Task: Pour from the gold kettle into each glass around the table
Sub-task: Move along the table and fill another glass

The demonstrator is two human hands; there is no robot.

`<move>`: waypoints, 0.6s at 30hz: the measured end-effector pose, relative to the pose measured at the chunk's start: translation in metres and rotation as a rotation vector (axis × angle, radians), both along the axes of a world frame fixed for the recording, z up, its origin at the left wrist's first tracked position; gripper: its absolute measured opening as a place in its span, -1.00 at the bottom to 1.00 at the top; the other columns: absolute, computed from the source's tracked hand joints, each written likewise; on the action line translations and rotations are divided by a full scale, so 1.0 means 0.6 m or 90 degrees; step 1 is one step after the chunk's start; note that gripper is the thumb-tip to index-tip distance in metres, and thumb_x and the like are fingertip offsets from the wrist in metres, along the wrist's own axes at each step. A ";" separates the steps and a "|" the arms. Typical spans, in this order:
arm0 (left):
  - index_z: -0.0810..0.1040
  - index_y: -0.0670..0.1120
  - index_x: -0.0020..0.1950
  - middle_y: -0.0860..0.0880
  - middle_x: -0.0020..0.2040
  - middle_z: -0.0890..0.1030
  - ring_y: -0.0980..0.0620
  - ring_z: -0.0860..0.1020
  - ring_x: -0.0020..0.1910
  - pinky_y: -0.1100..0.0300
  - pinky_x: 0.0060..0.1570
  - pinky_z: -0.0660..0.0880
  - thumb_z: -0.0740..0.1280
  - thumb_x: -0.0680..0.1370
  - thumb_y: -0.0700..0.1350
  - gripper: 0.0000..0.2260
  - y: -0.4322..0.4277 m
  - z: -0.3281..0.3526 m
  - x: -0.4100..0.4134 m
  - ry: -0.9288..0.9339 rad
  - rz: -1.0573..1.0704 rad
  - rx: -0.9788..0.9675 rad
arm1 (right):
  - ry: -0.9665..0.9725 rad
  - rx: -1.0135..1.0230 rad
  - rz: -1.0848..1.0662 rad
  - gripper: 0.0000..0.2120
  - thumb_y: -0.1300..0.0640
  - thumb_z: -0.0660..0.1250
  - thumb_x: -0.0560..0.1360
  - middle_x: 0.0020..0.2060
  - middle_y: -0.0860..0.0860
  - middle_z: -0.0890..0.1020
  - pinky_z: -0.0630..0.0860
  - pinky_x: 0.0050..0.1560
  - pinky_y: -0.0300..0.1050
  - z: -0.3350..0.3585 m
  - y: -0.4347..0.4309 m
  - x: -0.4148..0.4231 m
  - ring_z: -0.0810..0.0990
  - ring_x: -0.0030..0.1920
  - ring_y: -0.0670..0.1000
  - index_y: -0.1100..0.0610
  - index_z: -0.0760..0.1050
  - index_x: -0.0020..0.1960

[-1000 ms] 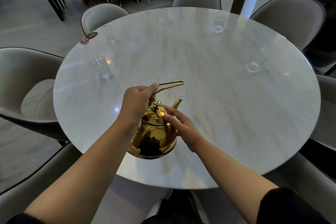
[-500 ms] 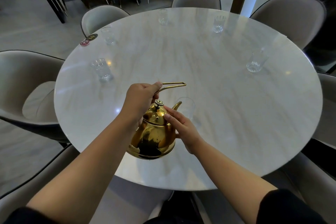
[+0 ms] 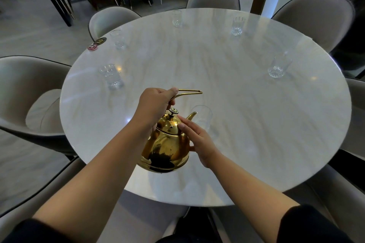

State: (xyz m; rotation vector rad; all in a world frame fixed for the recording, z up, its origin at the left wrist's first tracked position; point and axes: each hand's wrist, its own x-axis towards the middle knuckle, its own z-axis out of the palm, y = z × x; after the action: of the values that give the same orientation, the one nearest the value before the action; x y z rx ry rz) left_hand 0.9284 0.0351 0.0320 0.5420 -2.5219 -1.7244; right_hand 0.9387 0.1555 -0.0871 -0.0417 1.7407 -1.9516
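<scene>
The gold kettle [image 3: 167, 144] is held above the near edge of the round marble table [image 3: 246, 124], tipped forward. Its spout sits at the rim of the nearest clear glass [image 3: 202, 116]. My left hand [image 3: 156, 104] grips the kettle's thin wire handle from above. My right hand [image 3: 197, 140] presses straight fingers on the lid, beside the knob. Several other clear glasses stand round the table's edge: one at the left [image 3: 111, 76], one at the right [image 3: 278, 66], and more at the far side [image 3: 237, 25].
Grey upholstered chairs ring the table, one at the left [image 3: 23, 89] and one at the far right [image 3: 316, 19]. Two small round discs [image 3: 96, 43] lie at the far-left rim. A dark table and chairs stand beyond, with a brown post at the back.
The kettle has tipped slightly further toward the nearest glass, and the view has shifted a little. Both hands keep their hold.
</scene>
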 end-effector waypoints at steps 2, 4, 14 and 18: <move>0.47 -0.13 -0.44 0.00 -0.50 0.40 0.08 0.32 -0.48 0.24 -0.39 0.31 0.29 0.56 -0.01 -0.61 0.001 0.001 -0.002 -0.004 -0.001 -0.006 | -0.006 -0.002 -0.002 -0.72 -0.11 0.30 0.52 0.11 -0.14 0.59 0.46 0.25 0.11 -0.002 0.000 -0.001 0.50 0.17 -0.05 -0.23 0.47 0.22; 0.47 -0.12 -0.43 0.01 -0.50 0.40 0.08 0.32 -0.48 0.24 -0.39 0.30 0.29 0.56 -0.01 -0.62 0.002 0.002 -0.004 -0.007 -0.004 -0.009 | -0.013 -0.006 -0.004 -0.75 -0.05 0.26 0.56 0.08 -0.16 0.59 0.45 0.27 0.14 -0.003 0.001 -0.003 0.50 0.17 -0.04 -0.21 0.47 0.23; 0.49 -0.12 -0.42 0.06 -0.56 0.41 0.09 0.32 -0.49 0.23 -0.38 0.31 0.30 0.56 -0.01 -0.63 0.007 0.003 -0.010 -0.020 -0.015 -0.013 | -0.032 -0.020 -0.010 -0.70 -0.11 0.31 0.51 0.09 -0.16 0.59 0.47 0.23 0.12 -0.008 0.003 -0.003 0.49 0.23 0.00 -0.20 0.48 0.23; 0.49 -0.13 -0.40 0.00 -0.49 0.40 0.08 0.31 -0.48 0.22 -0.37 0.31 0.28 0.57 -0.01 -0.63 0.009 0.005 -0.012 -0.025 -0.025 -0.021 | -0.031 -0.017 -0.009 -0.66 -0.13 0.30 0.50 0.15 -0.13 0.56 0.46 0.26 0.16 -0.005 0.002 -0.003 0.45 0.28 0.05 -0.18 0.47 0.27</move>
State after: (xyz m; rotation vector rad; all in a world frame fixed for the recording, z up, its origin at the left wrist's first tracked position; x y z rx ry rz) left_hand 0.9212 0.0405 0.0352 0.5324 -2.6003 -1.6986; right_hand 0.9369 0.1570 -0.0903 0.0090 1.6880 -1.9702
